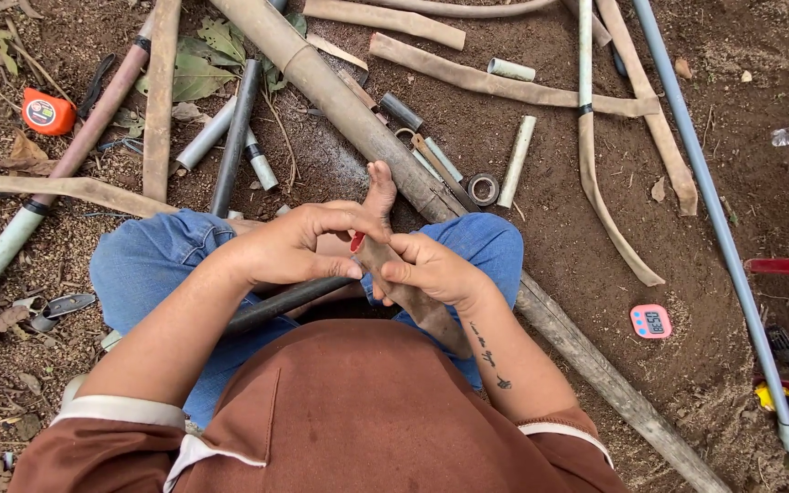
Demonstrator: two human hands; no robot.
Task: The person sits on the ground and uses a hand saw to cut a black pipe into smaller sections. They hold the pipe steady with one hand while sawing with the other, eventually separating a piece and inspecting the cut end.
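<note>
Head view: both hands grip a bamboo strip above bare dirt ground littered with pipes.

The person is sitting on the ground with both hands meeting over the knees: the left hand and the right hand are gripping a flat strip between them. A dark pipe is lying across the lap beneath the left hand. A long bamboo pole is running diagonally under the right knee. Scissors and a tape roll are lying just beyond the knees beside that pole. A tape measure is sitting far left, a small timer to the right.
</note>
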